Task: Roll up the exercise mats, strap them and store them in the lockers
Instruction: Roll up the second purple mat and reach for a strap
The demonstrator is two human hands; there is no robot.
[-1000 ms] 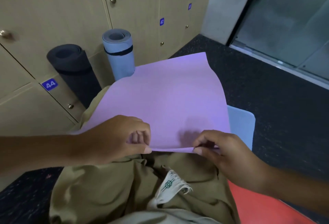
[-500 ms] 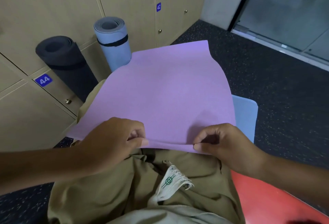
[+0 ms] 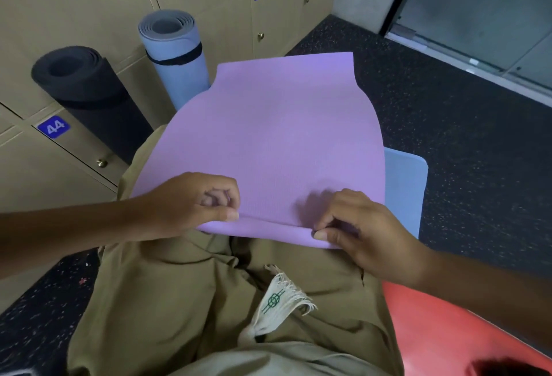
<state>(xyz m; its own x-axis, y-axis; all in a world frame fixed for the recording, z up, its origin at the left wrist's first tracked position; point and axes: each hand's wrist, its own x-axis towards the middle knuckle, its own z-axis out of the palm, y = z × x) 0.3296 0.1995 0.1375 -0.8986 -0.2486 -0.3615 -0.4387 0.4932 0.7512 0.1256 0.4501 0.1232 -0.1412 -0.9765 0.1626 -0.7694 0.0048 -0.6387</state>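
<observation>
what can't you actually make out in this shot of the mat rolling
All head view:
- Purple mat: how much of the near edge is curled under is hidden by the left hand and right hand.
- Light blue mat: mostly covered by the purple mat.
- Red mat: cut off by the frame's bottom right corner.
- Black rolled mat: its strap is too dark to confirm.
</observation>
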